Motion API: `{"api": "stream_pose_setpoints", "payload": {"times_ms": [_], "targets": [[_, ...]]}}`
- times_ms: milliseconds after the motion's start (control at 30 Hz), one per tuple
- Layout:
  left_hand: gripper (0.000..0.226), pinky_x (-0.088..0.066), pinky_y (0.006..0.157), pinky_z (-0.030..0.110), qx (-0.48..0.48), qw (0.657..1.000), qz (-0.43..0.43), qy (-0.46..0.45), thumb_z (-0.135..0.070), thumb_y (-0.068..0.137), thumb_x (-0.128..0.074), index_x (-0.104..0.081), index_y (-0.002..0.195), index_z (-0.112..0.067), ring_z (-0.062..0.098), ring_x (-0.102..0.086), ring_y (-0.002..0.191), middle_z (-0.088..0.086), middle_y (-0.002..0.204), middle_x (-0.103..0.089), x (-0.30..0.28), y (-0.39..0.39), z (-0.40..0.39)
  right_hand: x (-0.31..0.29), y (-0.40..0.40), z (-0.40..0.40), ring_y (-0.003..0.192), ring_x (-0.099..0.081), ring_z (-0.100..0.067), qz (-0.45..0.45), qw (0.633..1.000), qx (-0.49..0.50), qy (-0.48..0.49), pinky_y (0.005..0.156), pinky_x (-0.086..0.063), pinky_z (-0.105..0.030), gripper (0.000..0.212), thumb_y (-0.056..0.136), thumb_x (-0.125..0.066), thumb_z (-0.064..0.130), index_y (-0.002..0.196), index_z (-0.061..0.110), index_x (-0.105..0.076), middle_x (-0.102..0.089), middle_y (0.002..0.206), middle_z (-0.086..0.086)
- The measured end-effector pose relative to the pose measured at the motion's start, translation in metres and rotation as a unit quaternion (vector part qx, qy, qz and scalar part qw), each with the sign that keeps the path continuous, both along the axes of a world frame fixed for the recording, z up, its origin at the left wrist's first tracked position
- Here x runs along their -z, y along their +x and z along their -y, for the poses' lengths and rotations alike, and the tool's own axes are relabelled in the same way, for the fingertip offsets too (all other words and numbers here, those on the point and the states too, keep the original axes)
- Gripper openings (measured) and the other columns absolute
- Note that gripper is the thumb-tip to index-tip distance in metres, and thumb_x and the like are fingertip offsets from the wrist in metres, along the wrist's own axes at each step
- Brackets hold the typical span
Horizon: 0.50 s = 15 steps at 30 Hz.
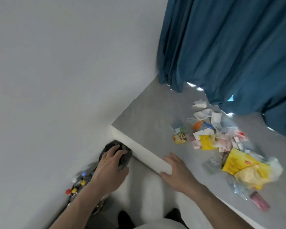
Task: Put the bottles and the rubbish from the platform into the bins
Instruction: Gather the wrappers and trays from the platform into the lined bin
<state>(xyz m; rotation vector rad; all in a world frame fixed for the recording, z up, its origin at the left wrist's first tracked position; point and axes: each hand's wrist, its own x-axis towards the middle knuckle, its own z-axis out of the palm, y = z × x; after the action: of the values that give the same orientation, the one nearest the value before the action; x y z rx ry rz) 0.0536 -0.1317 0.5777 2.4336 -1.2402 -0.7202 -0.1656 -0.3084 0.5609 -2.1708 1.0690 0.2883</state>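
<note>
- Down by the wall, the left hand [111,162] hangs over the black-lined bin [120,151] below the platform's [149,123] near corner; whether it holds anything is too blurry to tell.
- Behind that arm, a second bin holds bottles [78,184].
- Meanwhile the right hand [177,169] rests flat, fingers straight, on the platform's front edge.
- Rubbish [221,146] lies piled along the platform's right side, near the blue curtain [229,47].

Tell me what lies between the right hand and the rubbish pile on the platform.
In the head view, only bare grey platform top lies between the right hand and the rubbish pile; the nearest piece is a clear wrapper.
</note>
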Motion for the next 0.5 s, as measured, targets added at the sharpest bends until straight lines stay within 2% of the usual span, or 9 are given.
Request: {"api": "stream_pose_setpoints", "payload": {"times_ms": [133,267,500], "targets": [[0.062,-0.030,0.118,0.035,0.058,0.998,-0.003,0.008,-0.044,0.083,-0.060,-0.044,0.144,-0.039,0.024,-0.030,0.143,-0.010,0.162,-0.022,-0.013,-0.040,0.061,-0.011,-0.068,0.030,0.153,-0.013,-0.013,0.018,0.998,0.063,0.006,0.121,-0.019,-0.027,0.071,0.093,-0.061,0.044,0.156,0.029,-0.031,-0.009,0.168,0.008],[0.060,-0.030,0.118,0.034,0.118,0.993,0.005,-0.021,-0.044,0.086,-0.066,-0.045,0.142,-0.040,0.023,-0.034,0.144,-0.009,0.163,-0.023,-0.022,-0.109,0.137,-0.013,-0.146,0.065,0.153,-0.013,-0.013,0.025,0.993,0.115,0.008,0.120,-0.022,-0.026,0.072,0.090,-0.064,0.045,0.154,0.033,-0.032,-0.008,0.167,0.008],[0.063,-0.031,0.116,0.033,0.190,0.982,-0.002,-0.025,-0.053,0.082,-0.059,-0.045,0.142,-0.038,0.019,-0.035,0.142,-0.011,0.158,-0.026,-0.033,-0.222,0.241,-0.021,-0.289,0.135,0.152,-0.016,-0.018,0.003,0.984,0.177,-0.018,0.119,-0.025,-0.032,0.071,0.090,-0.064,0.048,0.153,0.036,-0.032,-0.008,0.166,0.008]]}}
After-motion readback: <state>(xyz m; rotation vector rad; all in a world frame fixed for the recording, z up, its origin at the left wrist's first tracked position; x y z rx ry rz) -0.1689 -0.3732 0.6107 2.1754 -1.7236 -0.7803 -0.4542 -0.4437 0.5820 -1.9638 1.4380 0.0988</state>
